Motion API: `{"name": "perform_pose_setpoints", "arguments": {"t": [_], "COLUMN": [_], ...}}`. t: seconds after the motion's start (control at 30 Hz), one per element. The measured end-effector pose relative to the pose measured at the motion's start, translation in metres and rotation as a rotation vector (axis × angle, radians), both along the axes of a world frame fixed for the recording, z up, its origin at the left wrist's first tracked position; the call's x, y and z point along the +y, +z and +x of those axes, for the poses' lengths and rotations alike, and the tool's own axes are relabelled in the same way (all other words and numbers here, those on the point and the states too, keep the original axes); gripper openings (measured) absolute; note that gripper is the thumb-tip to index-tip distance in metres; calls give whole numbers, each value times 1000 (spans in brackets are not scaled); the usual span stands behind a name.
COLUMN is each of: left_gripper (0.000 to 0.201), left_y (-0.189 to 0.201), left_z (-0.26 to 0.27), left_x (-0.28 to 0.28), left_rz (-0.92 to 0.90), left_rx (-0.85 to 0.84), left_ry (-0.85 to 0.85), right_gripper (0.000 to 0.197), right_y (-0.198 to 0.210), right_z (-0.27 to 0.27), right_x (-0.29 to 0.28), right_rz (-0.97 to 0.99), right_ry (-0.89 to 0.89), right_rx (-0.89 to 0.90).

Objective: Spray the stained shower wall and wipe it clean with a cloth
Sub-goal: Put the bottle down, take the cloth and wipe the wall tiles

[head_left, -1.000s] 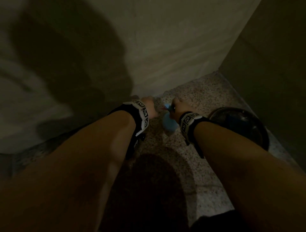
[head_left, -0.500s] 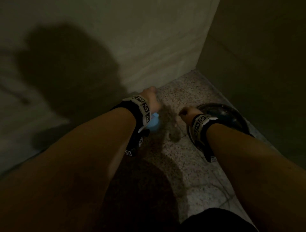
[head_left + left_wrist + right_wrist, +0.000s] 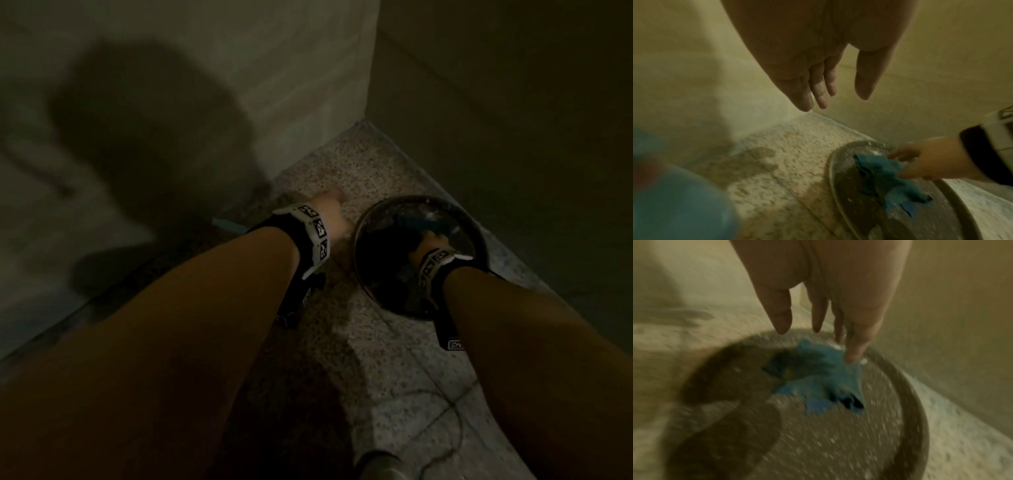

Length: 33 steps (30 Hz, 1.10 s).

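Observation:
A crumpled blue cloth [image 3: 818, 378] [image 3: 885, 178] lies inside a dark round basin [image 3: 356, 260] [image 3: 916, 410] on the floor. My right hand [image 3: 428, 240] [image 3: 818, 345] reaches down into the basin with straight fingers, and one fingertip [image 3: 851, 360] touches the cloth's edge. My left hand [image 3: 330, 212] [image 3: 836, 102] hovers empty over the floor with its fingers straight. The light blue spray bottle [image 3: 226, 224] [image 3: 674, 203] stands blurred by my left wrist, mostly hidden behind the forearm. The pale shower wall [image 3: 274, 68] rises just beyond, dim and shadowed.
The speckled floor [image 3: 387, 359] narrows into a corner between the pale wall and a darker wall [image 3: 496, 120] on the right. The basin sits against that right wall. A thin cord [image 3: 445, 411] and a grey rounded object [image 3: 376, 466] lie near the bottom edge.
Both hands were together at the blue bottle. The left hand let go of it and opened; the right hand moved right and down into the basin onto the cloth.

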<state>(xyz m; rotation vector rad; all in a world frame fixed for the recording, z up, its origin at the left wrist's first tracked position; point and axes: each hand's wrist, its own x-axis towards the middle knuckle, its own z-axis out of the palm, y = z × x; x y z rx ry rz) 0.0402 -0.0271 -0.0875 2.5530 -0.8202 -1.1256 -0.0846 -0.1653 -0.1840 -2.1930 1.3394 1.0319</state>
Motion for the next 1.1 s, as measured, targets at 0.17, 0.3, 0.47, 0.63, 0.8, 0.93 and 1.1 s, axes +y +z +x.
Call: {"name": "perform_pose_setpoints", "arguments": {"t": [0.17,0.3,0.47,0.63,0.8,0.93,1.1], "left_gripper": [53,53,53,50,47,50,53], "left_y": [-19,-33,-35,-32,-24,-5,23], "left_z": [-11,-13,-13,-12,-9,-5,-3], "left_x": [-18,-24,-27,-26,-18,-14,-6], "left_rz": [35,52,73,69,19,17,-33], "left_rx": [58,44,78,94,78,32,8], "left_ry": [-11,-18,-32,-15,12,-38,-64], "right_gripper": [57,62,60,58,52,51,52], "right_y": [-30,-33,-34,-23,-11,12,50], "right_z": [-16,-23,-22,-22,-15,-8,0], "right_x": [-22,-28,-33,-32,-38,-38,-30], "right_rz": [64,61,89,71,108,95,141], "right_ry": [-122,-271,-234,-184,-460,-435,-507], "right_rx": [-6,-52,47,23,-246,-402,-571]}}
